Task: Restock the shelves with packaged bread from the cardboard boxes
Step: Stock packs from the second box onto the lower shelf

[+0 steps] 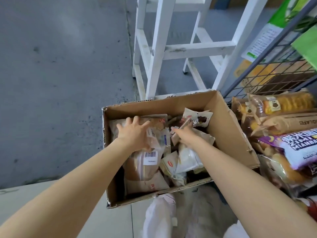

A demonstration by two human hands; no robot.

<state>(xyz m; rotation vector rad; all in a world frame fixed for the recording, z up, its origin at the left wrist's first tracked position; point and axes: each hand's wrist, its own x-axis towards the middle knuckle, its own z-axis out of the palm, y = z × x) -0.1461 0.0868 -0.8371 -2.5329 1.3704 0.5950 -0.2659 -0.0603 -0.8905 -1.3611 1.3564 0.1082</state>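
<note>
open brown cardboard box [228, 121] sat on the grey floor [60, 83], just beside the dark wire-grid shelf [274, 73] at right, with white painted wooden stool legs [157, 48] behind it. the box held a loose heap of packaged bread: tan paper-look pouches with clear windows, one bearing a white barcode label [151, 156], small white packets with red logos, and a dark brown-filled clear packet [199, 118] tilted at the far side. left hand [133, 133] lay over the tan pouches, fingers spread apart and fairly straight, palm down, touching the top packets. right hand [186, 134] was in the middle of the box, fingers curled round a thin tan packet [178, 134]. on the shelf, bagged loaves lay stacked, including a purple and white bread bag [298, 145] and a clear bag of golden rolls [281, 102]. white shoes [163, 215] showed below the box.
</note>
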